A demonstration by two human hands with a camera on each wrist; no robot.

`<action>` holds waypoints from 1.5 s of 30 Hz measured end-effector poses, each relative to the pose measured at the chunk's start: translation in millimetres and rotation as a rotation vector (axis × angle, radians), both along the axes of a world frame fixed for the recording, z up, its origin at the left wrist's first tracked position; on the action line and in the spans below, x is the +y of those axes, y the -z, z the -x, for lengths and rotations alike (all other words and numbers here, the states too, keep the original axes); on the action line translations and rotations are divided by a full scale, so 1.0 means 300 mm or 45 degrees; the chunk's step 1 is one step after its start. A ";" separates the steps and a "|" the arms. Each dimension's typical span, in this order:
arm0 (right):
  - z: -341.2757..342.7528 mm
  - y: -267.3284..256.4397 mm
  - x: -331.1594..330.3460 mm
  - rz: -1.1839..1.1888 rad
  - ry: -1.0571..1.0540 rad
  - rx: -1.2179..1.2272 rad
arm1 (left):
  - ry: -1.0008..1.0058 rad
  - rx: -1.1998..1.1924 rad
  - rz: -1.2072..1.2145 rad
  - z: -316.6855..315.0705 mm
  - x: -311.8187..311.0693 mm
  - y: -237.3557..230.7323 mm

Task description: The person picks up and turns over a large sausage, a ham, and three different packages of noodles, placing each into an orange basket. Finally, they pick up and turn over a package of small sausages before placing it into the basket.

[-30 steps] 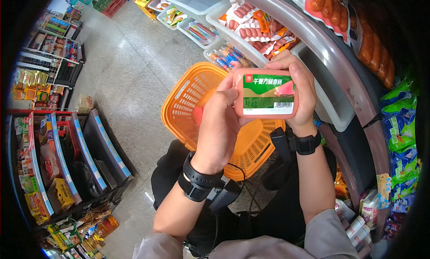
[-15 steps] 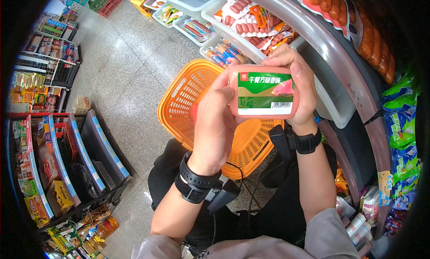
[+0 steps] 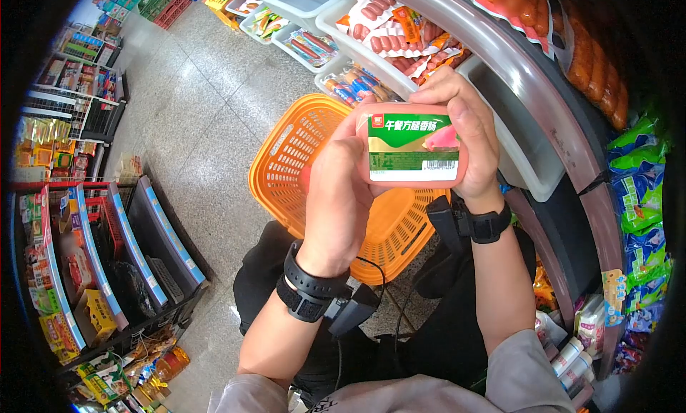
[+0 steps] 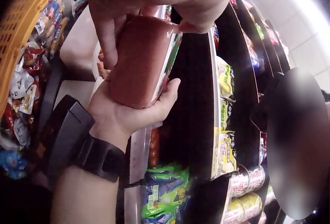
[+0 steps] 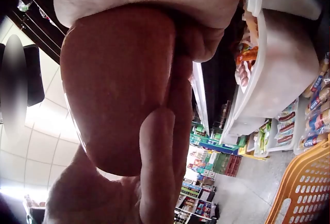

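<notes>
A pink block of packaged luncheon sausage (image 3: 413, 145) with a green and white label is held level between both hands in the head view, label facing up. The left hand (image 3: 339, 191) grips its left end, thumb along the near edge. Around the right end curl the fingers of the right hand (image 3: 471, 138), with the thumb on the edge. In the left wrist view the pink pack (image 4: 142, 62) lies against a palm, with the other hand over its top. The right wrist view shows the plain pink side (image 5: 118, 85) close up.
An orange basket (image 3: 286, 170) stands below the hands. Bins of sausages (image 3: 396, 38) line the right side, beside an emptier grey bin (image 3: 525, 138). Green snack bags (image 3: 639, 198) hang at the far right. Shelves (image 3: 153, 234) stand at the left on a grey floor (image 3: 193, 113).
Both hands and the pack have shifted slightly left. The grip looks the same, and the label still faces up.
</notes>
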State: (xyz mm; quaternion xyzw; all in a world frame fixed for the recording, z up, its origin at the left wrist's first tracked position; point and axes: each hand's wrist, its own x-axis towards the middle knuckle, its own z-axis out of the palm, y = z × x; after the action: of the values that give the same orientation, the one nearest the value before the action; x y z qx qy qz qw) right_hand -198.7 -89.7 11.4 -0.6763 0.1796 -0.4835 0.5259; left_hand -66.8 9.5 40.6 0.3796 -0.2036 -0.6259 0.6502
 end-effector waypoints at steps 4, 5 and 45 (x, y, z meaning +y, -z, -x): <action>0.003 0.007 -0.004 0.000 -0.012 0.020 | 0.002 0.000 -0.035 -0.001 0.003 -0.002; 0.003 0.008 -0.005 0.002 -0.015 0.028 | 0.002 0.003 -0.038 -0.001 0.002 -0.001; 0.021 -0.008 -0.031 0.164 -0.268 0.144 | 0.083 0.286 0.041 -0.028 -0.006 0.010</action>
State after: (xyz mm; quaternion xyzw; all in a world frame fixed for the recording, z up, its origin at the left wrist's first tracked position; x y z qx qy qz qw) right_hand -205.0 -99.2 13.7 -0.7498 0.1055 -0.3972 0.5185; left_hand -58.3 7.6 37.6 0.2898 -0.1516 -0.6820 0.6541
